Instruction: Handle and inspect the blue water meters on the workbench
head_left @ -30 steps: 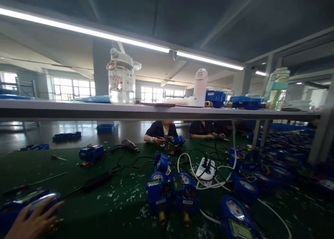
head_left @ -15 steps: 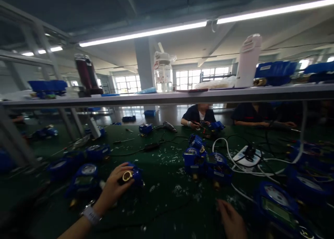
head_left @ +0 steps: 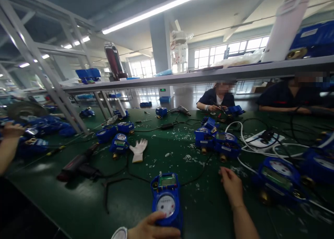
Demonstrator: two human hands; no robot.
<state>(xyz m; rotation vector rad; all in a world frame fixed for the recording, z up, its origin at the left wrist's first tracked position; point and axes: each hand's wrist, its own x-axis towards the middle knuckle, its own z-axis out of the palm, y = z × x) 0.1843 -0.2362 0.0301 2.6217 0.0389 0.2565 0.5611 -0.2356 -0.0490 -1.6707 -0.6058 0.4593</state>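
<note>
A blue water meter [head_left: 167, 197] with a round dial and a small green screen lies flat on the green table [head_left: 78, 204], right in front of me. My left hand [head_left: 152, 229] grips its near end from below; a watch shows at the wrist. My right hand [head_left: 231, 185] rests on the table to the right of the meter, a hand's width away, holding nothing, its fingers loosely bent down among white scraps. A pair of blue meters [head_left: 216, 141] with brass fittings stands just beyond it.
A white glove [head_left: 138, 149], a dark power screwdriver [head_left: 75, 162] and black cables lie left of centre. More blue meters [head_left: 279, 178] and a white power strip [head_left: 261, 140] fill the right. Another person's arm [head_left: 7, 145] reaches in at the left. Two co-workers [head_left: 217, 100] sit opposite under a shelf [head_left: 208, 75].
My view has swung left and down. My left hand has brought a blue meter from the left to the table's near edge. My right hand has come further into view.
</note>
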